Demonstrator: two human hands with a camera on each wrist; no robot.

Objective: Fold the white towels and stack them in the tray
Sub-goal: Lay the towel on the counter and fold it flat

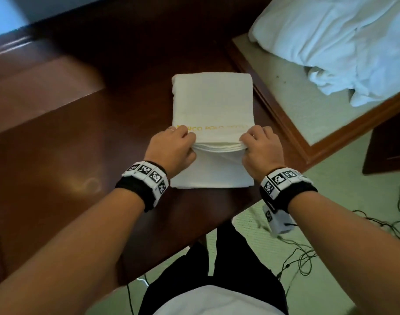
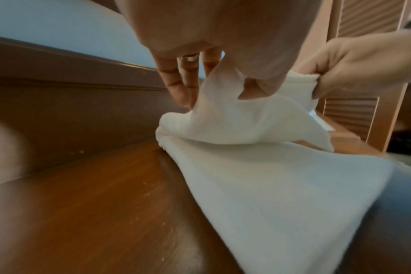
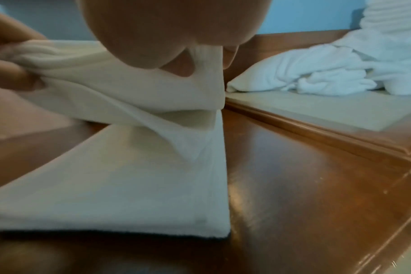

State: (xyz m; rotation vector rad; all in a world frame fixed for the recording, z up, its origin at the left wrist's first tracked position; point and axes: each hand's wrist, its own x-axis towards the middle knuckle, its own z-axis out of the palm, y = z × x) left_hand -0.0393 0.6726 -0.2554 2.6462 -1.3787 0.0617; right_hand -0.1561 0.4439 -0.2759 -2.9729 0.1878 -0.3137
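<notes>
The left hand [image 1: 171, 147] pinches the left end of the white towel [image 1: 212, 103]'s folded-over bundle of layers; the towel lies near the desk [image 1: 58, 178]'s front right corner. The right hand [image 1: 261, 148] pinches the right end likewise. Risk, by judgement: uneven travel of the two hands would skew the fold, and a slack pinch would let layers slip apart. Gold lettering reads partly "CO POLO". No tray is identifiable. Unfolded white towels [image 1: 344, 46] lie well apart, right.
</notes>
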